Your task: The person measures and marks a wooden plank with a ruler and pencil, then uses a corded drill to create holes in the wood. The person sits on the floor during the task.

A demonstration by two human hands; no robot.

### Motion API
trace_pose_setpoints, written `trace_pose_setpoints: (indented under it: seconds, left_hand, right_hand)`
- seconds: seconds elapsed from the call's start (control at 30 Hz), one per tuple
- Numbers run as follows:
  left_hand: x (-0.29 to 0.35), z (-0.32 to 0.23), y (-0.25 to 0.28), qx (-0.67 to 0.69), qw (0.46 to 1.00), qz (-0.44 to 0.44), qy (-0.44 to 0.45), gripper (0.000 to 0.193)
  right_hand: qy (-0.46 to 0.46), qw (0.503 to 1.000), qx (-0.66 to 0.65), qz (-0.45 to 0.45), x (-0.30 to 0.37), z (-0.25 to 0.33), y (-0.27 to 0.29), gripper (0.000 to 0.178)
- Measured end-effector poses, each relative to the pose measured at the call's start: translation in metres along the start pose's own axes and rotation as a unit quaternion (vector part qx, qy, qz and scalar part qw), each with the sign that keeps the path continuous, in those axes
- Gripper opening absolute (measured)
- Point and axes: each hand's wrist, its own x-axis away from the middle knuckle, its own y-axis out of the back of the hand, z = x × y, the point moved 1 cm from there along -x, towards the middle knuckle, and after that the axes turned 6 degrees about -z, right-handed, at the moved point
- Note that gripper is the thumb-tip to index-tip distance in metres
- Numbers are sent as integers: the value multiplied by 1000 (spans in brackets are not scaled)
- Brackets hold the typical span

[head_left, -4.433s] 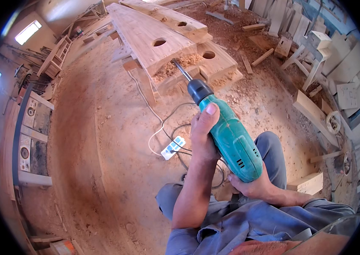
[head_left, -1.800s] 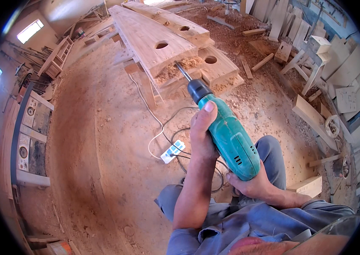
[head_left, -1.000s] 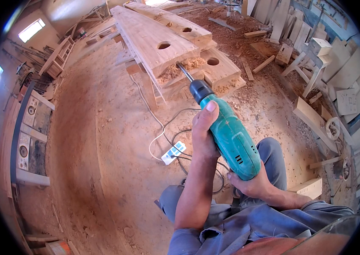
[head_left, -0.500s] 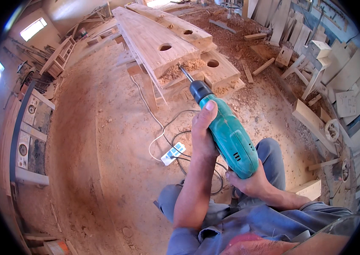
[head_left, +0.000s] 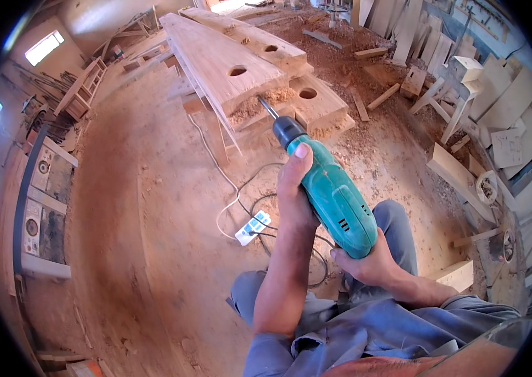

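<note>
A green power drill [head_left: 336,193] with a black chuck [head_left: 288,129] lies between both of my hands, pointing away from me. My left hand [head_left: 295,188] wraps round its front body, thumb along the top. Around the handle at the rear, my right hand [head_left: 366,259] is closed; part of its fingers is hidden under the drill. The metal bit [head_left: 268,107] meets the end face of a thick wooden plank [head_left: 234,56], where wood shavings [head_left: 247,112] are heaped. That plank has a round hole in its top, and similar holed planks [head_left: 322,103] lie beside it.
A white power strip [head_left: 253,227] with cables lies on the dusty floor left of my knees. Boards [head_left: 508,100] lean along the right wall near a wooden stand [head_left: 451,94]. At left stands a low frame with dark panels [head_left: 46,207]. Wood offcuts [head_left: 384,97] lie scattered beyond.
The view has shifted slightly, so planks and drill sit a little further left. Both hands keep their hold on the drill, and its bit stays at the plank's end.
</note>
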Motion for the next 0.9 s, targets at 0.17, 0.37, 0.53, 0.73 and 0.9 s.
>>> trace_pose_setpoints:
  seconds: [0.17,0.37,0.53,0.73,0.9]
  left_hand:
    - [-2,-4,-3,-1,1000,15,-4,57]
    - [-1,-3,-2,12,1000,15,6,57]
    - [-6,0,5,-10,1000,24,1,58]
    - [-3,-1,0,-53,998,12,-33,58]
    - [-4,1,-1,-26,999,6,-20,60]
  right_hand:
    - [51,999,-9,-16,-3,-6,-4,18]
    - [0,1000,-1,6,-3,-1,0,17]
    - [40,999,-15,-17,-3,-11,-5,15]
    - [-17,1000,-23,11,-2,-2,2,14]
    - [54,998,-14,-27,-3,-9,-3,13]
